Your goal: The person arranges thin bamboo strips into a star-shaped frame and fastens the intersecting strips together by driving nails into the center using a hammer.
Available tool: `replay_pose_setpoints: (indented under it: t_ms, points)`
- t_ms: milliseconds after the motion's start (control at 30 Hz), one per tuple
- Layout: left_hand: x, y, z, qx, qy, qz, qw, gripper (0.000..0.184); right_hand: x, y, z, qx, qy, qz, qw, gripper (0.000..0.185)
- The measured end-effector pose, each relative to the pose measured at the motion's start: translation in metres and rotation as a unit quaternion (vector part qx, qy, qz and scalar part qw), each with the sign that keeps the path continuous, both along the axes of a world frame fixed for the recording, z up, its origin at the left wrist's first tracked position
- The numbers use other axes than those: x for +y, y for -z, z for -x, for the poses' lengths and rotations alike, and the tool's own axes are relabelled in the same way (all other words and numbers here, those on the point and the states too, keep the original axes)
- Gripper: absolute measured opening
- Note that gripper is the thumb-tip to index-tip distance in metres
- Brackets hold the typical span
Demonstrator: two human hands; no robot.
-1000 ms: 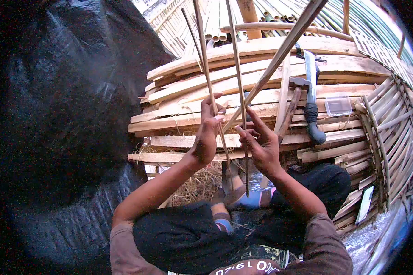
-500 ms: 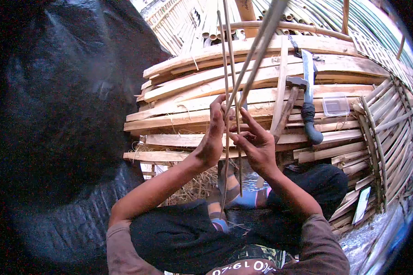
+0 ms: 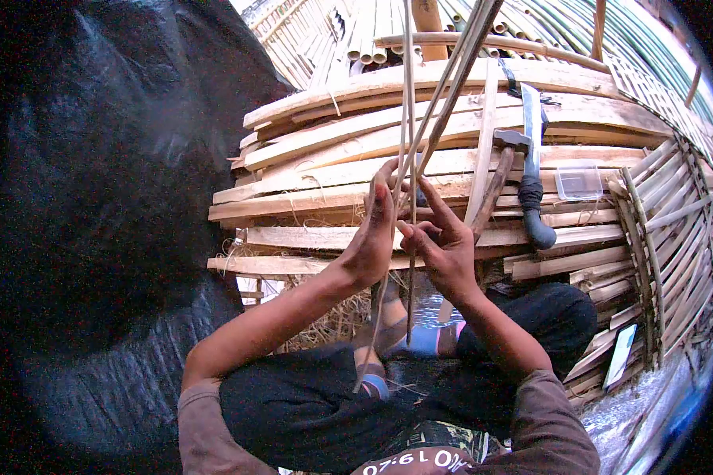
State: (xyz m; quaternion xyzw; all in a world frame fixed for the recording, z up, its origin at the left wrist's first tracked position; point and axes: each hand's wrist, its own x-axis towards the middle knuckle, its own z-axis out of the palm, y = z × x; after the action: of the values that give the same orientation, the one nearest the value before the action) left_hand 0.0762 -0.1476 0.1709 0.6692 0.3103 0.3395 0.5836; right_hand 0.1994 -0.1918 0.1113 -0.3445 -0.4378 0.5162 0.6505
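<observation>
Long thin bamboo strips (image 3: 460, 79) stand between my two hands, crossing one another and rising past the top of the view. My left hand (image 3: 374, 233) is closed round some strips, with its fingers raised along them. Opposite it, my right hand (image 3: 442, 245) has its fingers bent and its thumb pressed near the strips where they cross. Lower strip ends (image 3: 411, 309) hang down toward my feet. Exactly which strips lie in each hand is partly hidden by the fingers.
Split bamboo slats (image 3: 309, 198) form a platform ahead. On it lie a hammer (image 3: 512, 140), a large knife (image 3: 531, 127) and a clear plastic box (image 3: 580, 184). A phone (image 3: 623, 348) rests at right. Black sheeting (image 3: 135, 158) hangs at left.
The upper ends of the thin strips have moved closer together, and one lower end has swung left. My left hand has shifted slightly right, nearer my right hand.
</observation>
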Motion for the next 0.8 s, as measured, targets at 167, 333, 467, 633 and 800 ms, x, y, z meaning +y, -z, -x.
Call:
replay_pose_setpoints:
  t_ms: [167, 333, 467, 633, 800]
  points:
    - [0.001, 0.0, -0.002, -0.007, -0.014, 0.012, 1.0, 0.089, -0.001, -0.003, 0.0, -0.001, 0.02, 0.011, 1.0, 0.067]
    - [-0.001, 0.007, -0.005, 0.002, -0.063, -0.001, 0.998, 0.078, 0.0, -0.001, -0.001, 0.013, 0.015, 0.016, 1.0, 0.067]
    - [0.005, 0.016, -0.002, 0.093, -0.086, -0.124, 0.984, 0.083, 0.0, 0.002, -0.001, -0.009, 0.03, 0.014, 0.999, 0.068]
    - [0.003, 0.015, -0.007, 0.092, -0.099, -0.243, 0.961, 0.082, -0.004, -0.003, 0.0, 0.008, 0.016, 0.002, 1.0, 0.066]
    - [-0.001, 0.007, -0.005, 0.145, -0.088, -0.216, 0.962, 0.091, -0.002, -0.001, 0.003, 0.012, 0.032, -0.017, 0.999, 0.069]
